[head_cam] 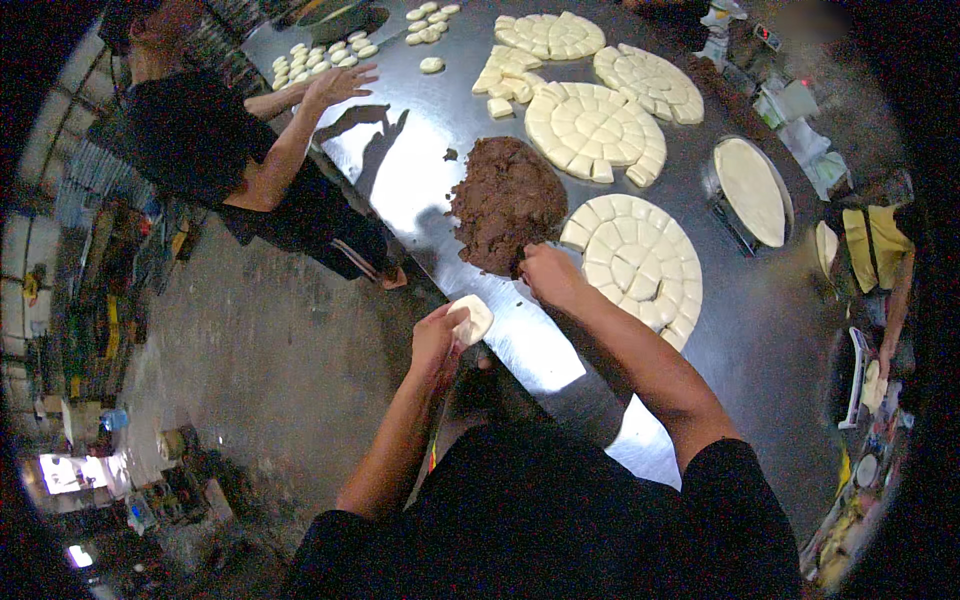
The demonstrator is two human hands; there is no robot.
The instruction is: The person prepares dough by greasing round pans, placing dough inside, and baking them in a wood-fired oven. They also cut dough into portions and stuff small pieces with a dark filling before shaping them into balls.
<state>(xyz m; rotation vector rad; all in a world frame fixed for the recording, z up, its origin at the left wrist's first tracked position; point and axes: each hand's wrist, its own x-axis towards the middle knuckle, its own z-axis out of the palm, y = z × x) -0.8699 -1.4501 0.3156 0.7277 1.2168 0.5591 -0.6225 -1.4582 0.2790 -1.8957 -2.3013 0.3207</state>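
A flattened piece of pale dough [472, 321] rests in my left hand [436, 341], just off the near edge of the metal table [555, 360]. My right hand [551, 276] touches the lower edge of a mound of dark brown filling [510, 202]; its fingertips are partly hidden, so whether they grip any filling is unclear. Right beside that hand lies a round slab of dough cut into pieces [637, 262], partly covered by my right forearm. Beyond it is another cut dough round [596, 127].
At left a co-worker [195, 142] holds both hands over the table, near rows of small dough pieces [319, 60]. More cut dough rounds [551, 34] lie at the far side. A round pan of dough [750, 191] sits to the right. Another person's arm [896, 315] reaches in at far right.
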